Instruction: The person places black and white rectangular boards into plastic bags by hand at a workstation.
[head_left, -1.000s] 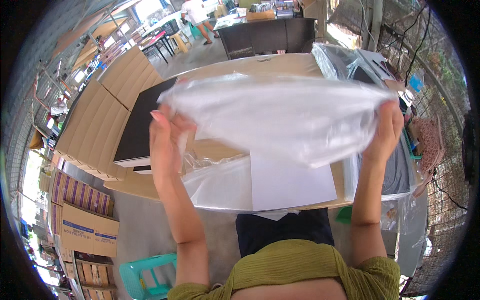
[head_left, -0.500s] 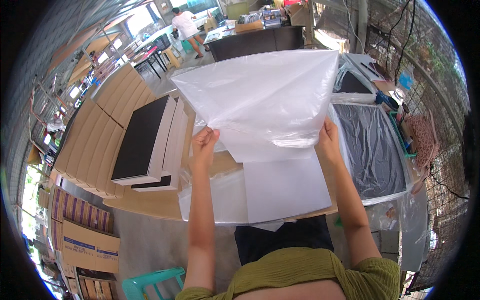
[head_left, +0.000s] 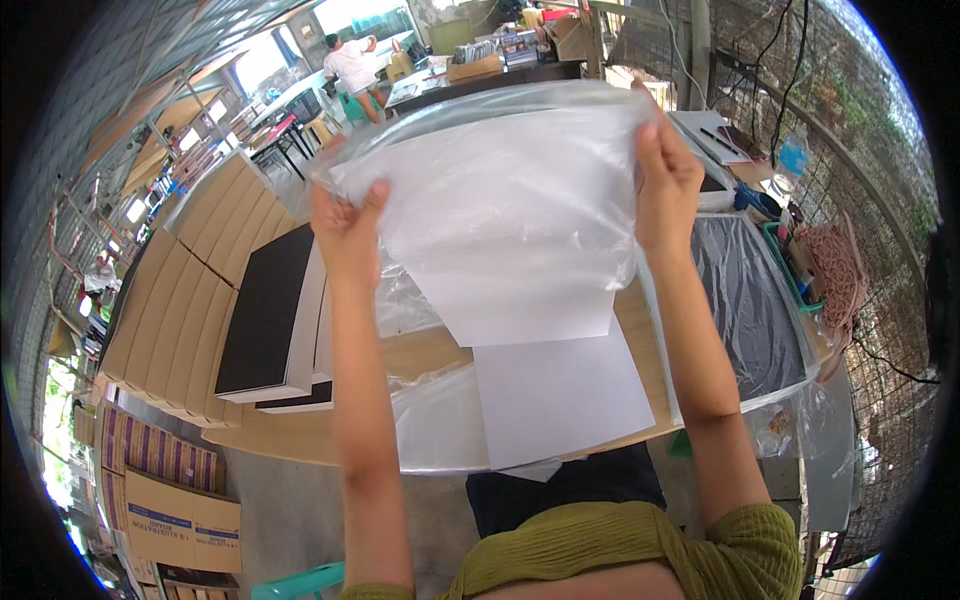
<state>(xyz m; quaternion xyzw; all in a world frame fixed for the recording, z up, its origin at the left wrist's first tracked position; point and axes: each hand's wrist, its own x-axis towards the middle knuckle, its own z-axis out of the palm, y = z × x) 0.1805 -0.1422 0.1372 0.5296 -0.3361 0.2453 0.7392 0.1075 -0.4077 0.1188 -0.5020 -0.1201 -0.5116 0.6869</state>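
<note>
Plastic sleeve point(head_left: 520, 180) is held above the table point(head_left: 430, 352) by curled, closed fingers of left hand point(head_left: 347, 232) and right hand point(head_left: 668, 195); grips have been shifted upward, so white sheet point(head_left: 525, 318) is judged mostly enclosed.

- One left hand point(head_left: 348, 228) and one right hand point(head_left: 668, 188)
- One clear plastic bag point(head_left: 510, 185) between them
- One white sheet or stack point(head_left: 565, 400) on the table's near side
- Two rows of brown cardboard point(head_left: 165, 330), left
- One plastic-wrapped dark pack point(head_left: 745, 310), right
- One green basket point(head_left: 783, 268), right
- One teal stool point(head_left: 300, 582), near left
- One person point(head_left: 352, 68), far left
</note>
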